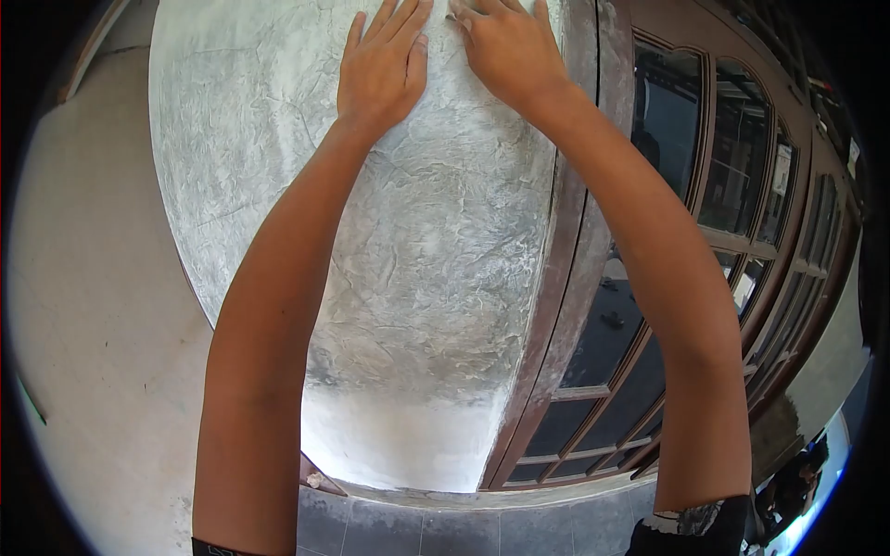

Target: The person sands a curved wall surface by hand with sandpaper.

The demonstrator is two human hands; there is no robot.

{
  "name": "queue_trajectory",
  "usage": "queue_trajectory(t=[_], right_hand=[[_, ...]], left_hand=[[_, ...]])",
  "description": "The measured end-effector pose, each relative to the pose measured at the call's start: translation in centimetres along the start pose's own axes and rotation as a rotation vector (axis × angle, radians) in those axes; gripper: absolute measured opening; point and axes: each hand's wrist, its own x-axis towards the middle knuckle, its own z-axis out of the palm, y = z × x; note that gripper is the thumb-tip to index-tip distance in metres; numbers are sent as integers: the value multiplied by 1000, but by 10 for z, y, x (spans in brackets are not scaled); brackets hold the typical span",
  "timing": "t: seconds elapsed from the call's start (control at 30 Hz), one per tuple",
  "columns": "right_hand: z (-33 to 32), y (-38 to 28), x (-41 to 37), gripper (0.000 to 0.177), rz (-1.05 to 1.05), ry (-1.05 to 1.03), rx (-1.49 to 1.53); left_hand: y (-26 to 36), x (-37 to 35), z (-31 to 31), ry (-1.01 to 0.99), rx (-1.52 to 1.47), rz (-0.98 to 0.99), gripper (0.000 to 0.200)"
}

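My left hand (382,79) lies against a grey, rough-textured wall panel (426,250), its fingers stretched upward and slightly apart. Just to the right, my right hand (513,54) rests on the same surface near its right edge, fingers spread and partly cut off by the top of the view. A small dark spot shows beside the right thumb; what it is, I cannot make out. Wrinkles and whitish streaks cover the panel, while its lowest part is smooth and pale.
A brown wooden frame (542,371) borders the panel on the right, beside wooden doors with glass panes (663,116). Plain beige wall (102,278) extends on the left. Grey floor tiles (464,530) lie below. Another person (793,491) is at the lower right.
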Motion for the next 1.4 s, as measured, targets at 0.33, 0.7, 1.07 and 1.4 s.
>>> queue_trajectory(t=[0.33,0.7,1.07,1.4], right_hand=[[-1,-5,-7,30,59,-15,-41],[-5,-11,-11,37,51,-44,-17],[2,-11,-15,25,-75,171,-140],[-2,-45,-34,27,-150,70,-134]], left_hand=[[1,1,-3,16,-110,-34,48],[3,0,-4,24,-89,-36,48],[2,-1,-2,47,-140,-53,49],[-2,-2,-4,46,-198,-69,50]])
